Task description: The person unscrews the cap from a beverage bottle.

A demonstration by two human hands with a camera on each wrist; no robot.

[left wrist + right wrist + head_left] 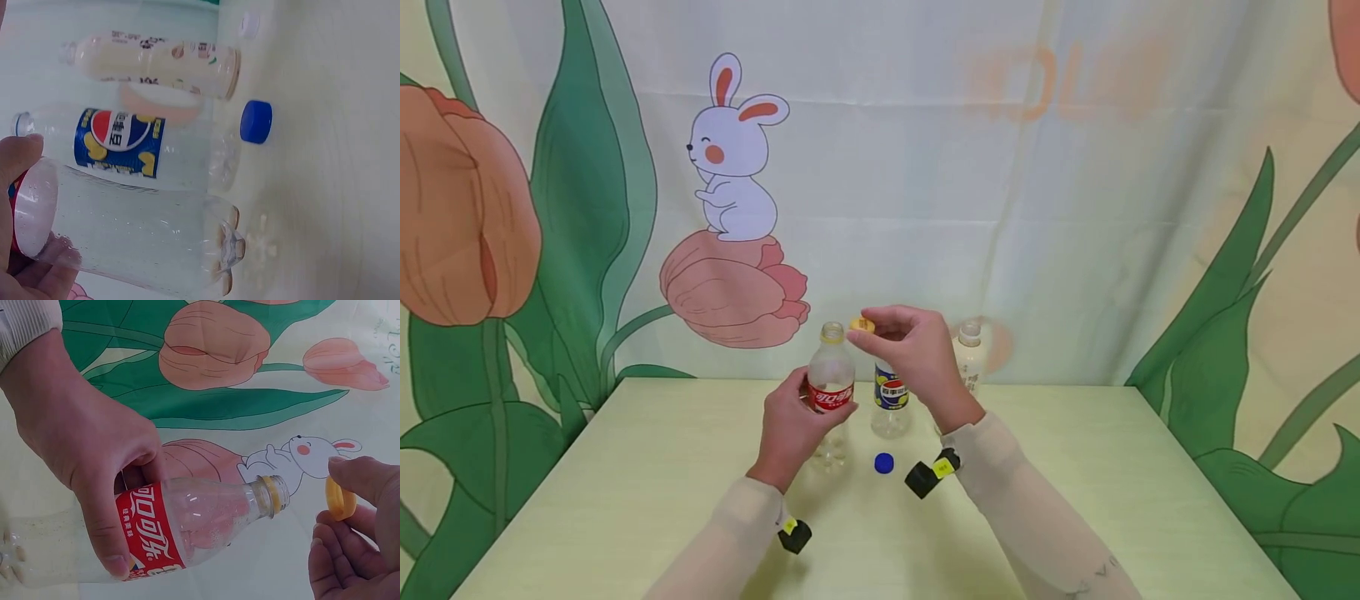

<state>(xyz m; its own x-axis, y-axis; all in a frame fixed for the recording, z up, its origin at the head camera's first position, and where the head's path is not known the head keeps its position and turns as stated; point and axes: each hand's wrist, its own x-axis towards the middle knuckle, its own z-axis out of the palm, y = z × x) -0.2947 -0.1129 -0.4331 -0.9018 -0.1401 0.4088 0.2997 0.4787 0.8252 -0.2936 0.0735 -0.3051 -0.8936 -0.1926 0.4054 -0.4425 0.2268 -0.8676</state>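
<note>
My left hand grips a clear plastic bottle with a red label around its middle. The bottle's mouth is uncapped, with a yellow ring round its neck. Between thumb and fingers my right hand pinches a yellow bottle cap, a short way off the mouth. In the left wrist view the bottle's base hangs above the table. Behind it stands a clear bottle with a blue label, its mouth uncapped. A blue cap lies on the table in front of that bottle.
A milky white bottle without a cap stands at the right, partly behind my right hand. Near its base lies a white cap. The pale table ends at a curtain printed with a rabbit and tulips.
</note>
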